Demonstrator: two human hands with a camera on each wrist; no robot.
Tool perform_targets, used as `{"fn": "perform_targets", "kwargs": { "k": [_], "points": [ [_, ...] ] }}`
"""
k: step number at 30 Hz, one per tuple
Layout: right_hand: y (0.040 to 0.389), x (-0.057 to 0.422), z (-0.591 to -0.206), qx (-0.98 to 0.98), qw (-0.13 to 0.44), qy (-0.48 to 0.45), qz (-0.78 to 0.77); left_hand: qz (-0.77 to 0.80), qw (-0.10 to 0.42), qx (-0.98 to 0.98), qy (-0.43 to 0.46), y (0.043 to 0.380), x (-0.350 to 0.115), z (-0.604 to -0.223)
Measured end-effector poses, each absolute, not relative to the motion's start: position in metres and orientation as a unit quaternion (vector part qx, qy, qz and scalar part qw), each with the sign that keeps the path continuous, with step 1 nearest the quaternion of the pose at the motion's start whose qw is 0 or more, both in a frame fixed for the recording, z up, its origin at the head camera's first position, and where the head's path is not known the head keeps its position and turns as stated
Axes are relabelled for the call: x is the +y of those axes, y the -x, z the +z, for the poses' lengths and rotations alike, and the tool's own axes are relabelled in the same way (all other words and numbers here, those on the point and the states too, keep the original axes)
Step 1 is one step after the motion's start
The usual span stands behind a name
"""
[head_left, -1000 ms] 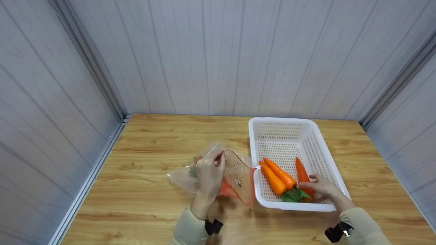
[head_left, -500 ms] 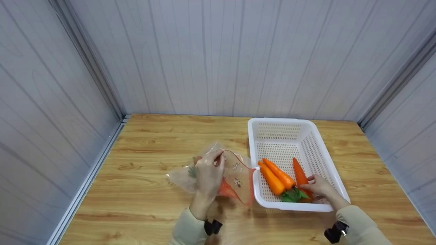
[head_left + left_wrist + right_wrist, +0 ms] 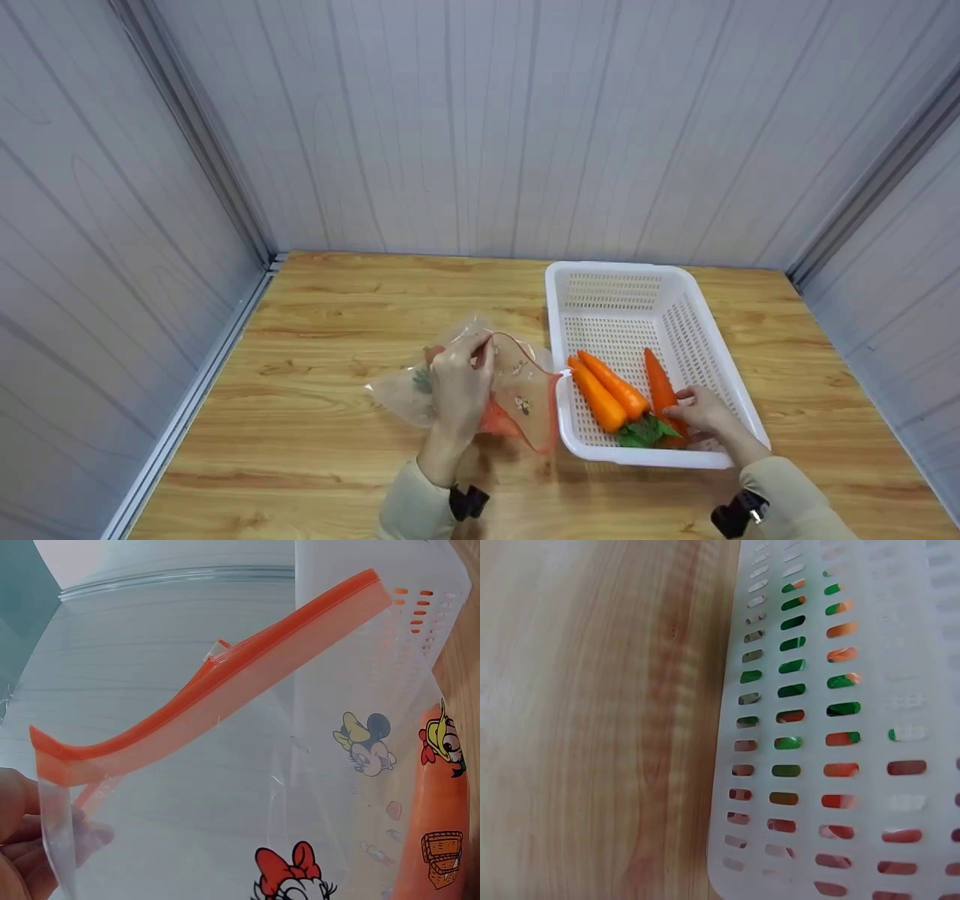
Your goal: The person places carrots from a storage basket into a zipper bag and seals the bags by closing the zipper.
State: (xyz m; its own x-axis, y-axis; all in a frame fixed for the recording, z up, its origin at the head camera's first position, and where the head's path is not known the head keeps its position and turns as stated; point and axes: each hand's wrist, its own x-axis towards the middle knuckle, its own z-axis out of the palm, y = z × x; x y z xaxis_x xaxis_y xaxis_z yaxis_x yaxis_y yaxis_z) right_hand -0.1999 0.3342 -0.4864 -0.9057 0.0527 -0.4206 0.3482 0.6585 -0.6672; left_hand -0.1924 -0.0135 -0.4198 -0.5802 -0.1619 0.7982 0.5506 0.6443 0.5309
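Observation:
In the head view my left hand (image 3: 461,386) pinches the rim of a clear plastic zip bag (image 3: 225,817) with an orange zip strip and cartoon prints. The bag's mouth stands open toward the basket, and a carrot (image 3: 442,817) shows through its film in the left wrist view. My right hand (image 3: 703,414) reaches into a white perforated basket (image 3: 724,345), its thumb and fingers gripping a darker orange carrot (image 3: 658,375). Beside it lie two brighter carrots (image 3: 609,390) with green leaves (image 3: 643,432). The right wrist view shows mostly the basket's outer wall (image 3: 817,720), with that hand hidden.
The basket stands at the right of the wood-grain table (image 3: 315,337), with the bag's rim right at its left side. Pale panel walls (image 3: 480,127) enclose the table at the back and both sides.
My right hand has moved slightly left and closed on the darker carrot, whose tip has shifted a little left. My left hand and the bag stay almost still.

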Motion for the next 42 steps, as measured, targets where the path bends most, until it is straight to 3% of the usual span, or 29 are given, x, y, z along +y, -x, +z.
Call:
{"fn": "perform_targets", "kwargs": {
  "k": [32,42],
  "points": [
    [0.195,0.338,-0.462,0.803,0.102,-0.082,-0.581,-0.403,0.441,-0.792,0.125,0.191,-0.013,-0.422],
    [0.173,0.322,-0.429,0.793,0.14,0.004,-0.593,-0.399,0.439,-0.796,0.119,0.19,-0.013,-0.418]
  ]
}}
